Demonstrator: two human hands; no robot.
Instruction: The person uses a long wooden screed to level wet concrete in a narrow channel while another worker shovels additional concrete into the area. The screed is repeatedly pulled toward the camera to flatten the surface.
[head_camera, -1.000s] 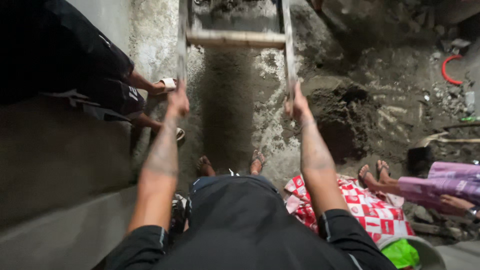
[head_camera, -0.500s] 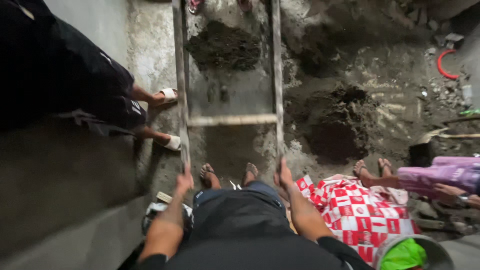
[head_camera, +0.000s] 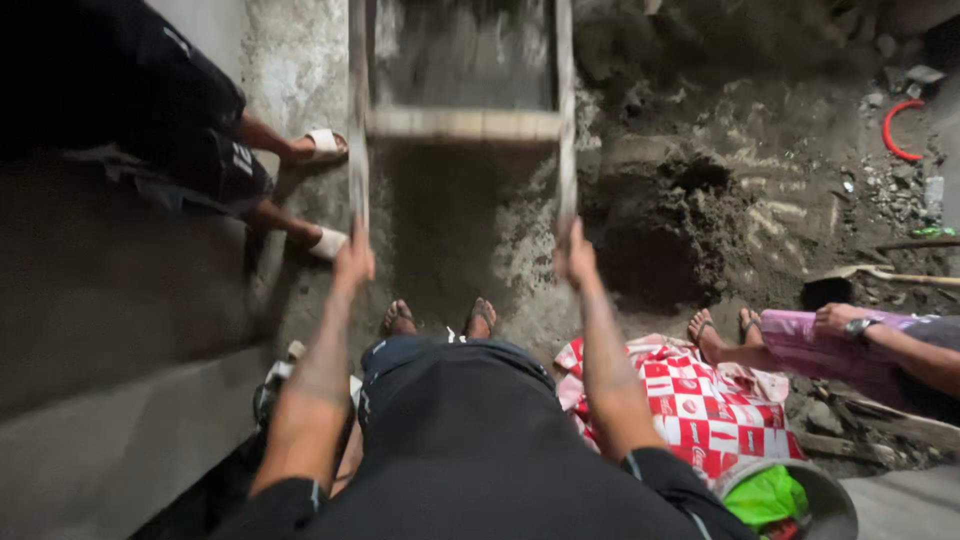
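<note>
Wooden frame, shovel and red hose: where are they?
Wooden frame (head_camera: 465, 124), head view, on the crossbar.
Shovel (head_camera: 828, 291), head view, on the dark blade.
Red hose (head_camera: 888, 133), head view, on the curved part.

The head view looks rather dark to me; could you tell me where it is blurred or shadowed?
Head view: dim overall; left hand and right hand on the wooden frame are motion-smeared; deep shadow covers the left side; the red-and-white cloth is sharper.
</note>
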